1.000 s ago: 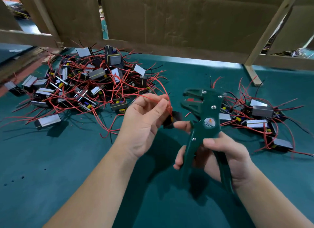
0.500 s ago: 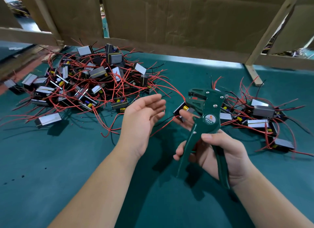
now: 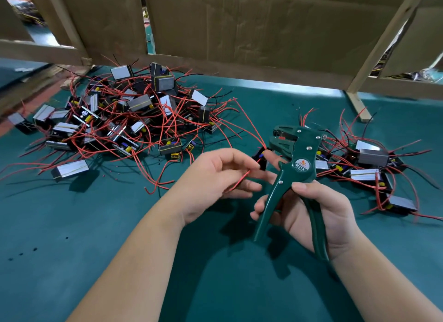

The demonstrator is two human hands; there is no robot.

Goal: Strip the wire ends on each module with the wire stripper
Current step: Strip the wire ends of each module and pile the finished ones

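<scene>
Leftmost, a big heap of modules (image 3: 124,120) sprawls on the table (image 3: 72,237), whose teal covering looks matte and felt-like. The heap is made of small black blocks with flat, silvery faces and yellow parts, all tangled in thin red wires. Brown cardboard panels (image 3: 239,29), creased and dull, stand behind it in a pale wooden frame (image 3: 374,48). Toward the middle, the left hand (image 3: 211,182) is raised above the table with its palm turned to the right and its fingers loosely curled. It pinches a red wire (image 3: 239,181) lightly between thumb and fingers, though that spot is somewhat blurred. The wire leads up to one module (image 3: 260,157), a small black block with a yellow part, held off the table just below the tool's head. The right forefinger's tip touches this module. Next comes the wire stripper (image 3: 294,168), dark green and glossy with rivets and a round label, its head pointing up and left. The right hand (image 3: 318,214) clasps its two handles, thumb over the front one and fingers wrapped behind. Farthest right, a smaller heap of modules (image 3: 369,163) rests on the table, its red and black wires fanning outward.
</scene>
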